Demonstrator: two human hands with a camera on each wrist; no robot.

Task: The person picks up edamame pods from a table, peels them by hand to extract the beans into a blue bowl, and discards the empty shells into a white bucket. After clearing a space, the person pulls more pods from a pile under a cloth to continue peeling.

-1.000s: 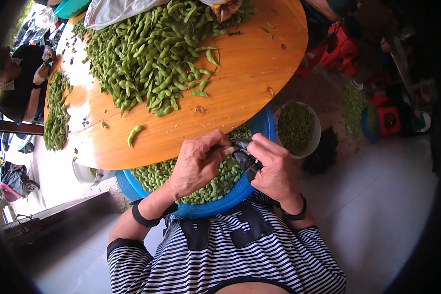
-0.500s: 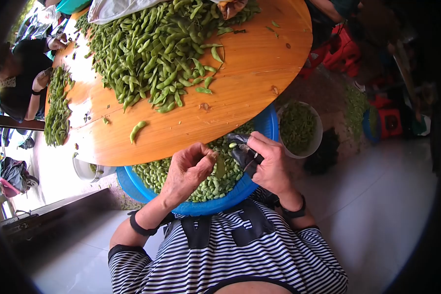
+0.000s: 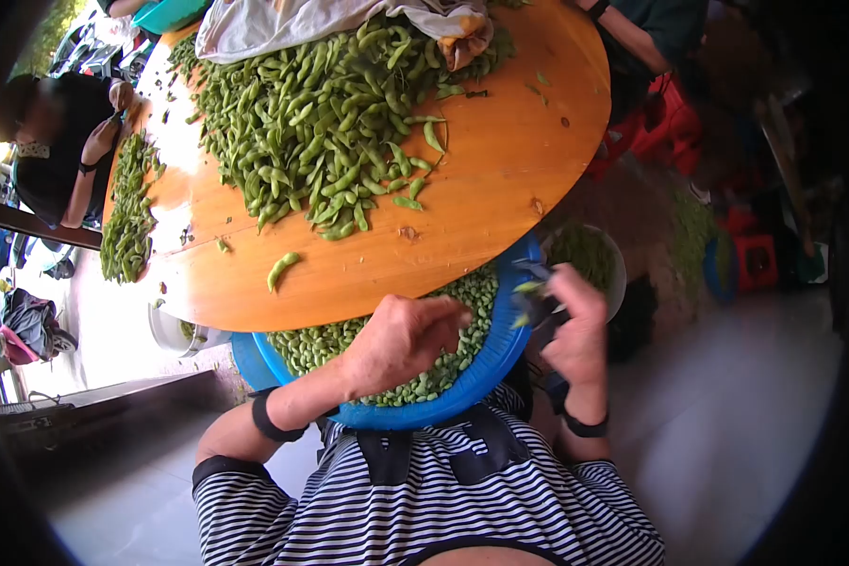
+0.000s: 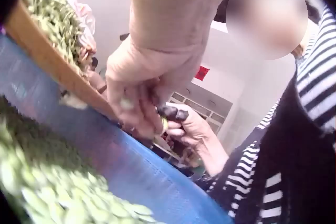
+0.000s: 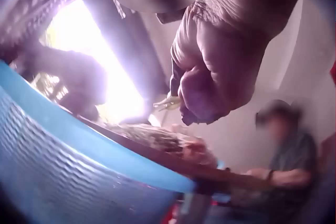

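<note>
My left hand point(image 3: 401, 344) is over a blue basin point(image 3: 401, 415) of shelled green beans point(image 3: 316, 349). Its fingers curl, and in the left wrist view a pale green bean point(image 4: 127, 103) shows among them. Blurred by motion, my right hand point(image 3: 575, 330) stands at the basin's right rim, apart from the left. It pinches a split green pod point(image 5: 167, 103) at its fingertips. Black covers point(image 4: 173, 112) wrap its thumb and forefinger.
An orange wooden table point(image 3: 349, 274) overhangs the basin, bearing a heap of pods point(image 3: 311, 132) partly under a cloth point(image 3: 264, 33). One pod point(image 3: 283, 270) lies near its edge. A white bucket point(image 3: 619, 274) stands behind my right hand. Another person point(image 3: 75, 141) sits at the left.
My right hand has swung right from the basin's middle to its rim with the pod. My hands, together a second ago, are now apart. The head view has shifted slightly.
</note>
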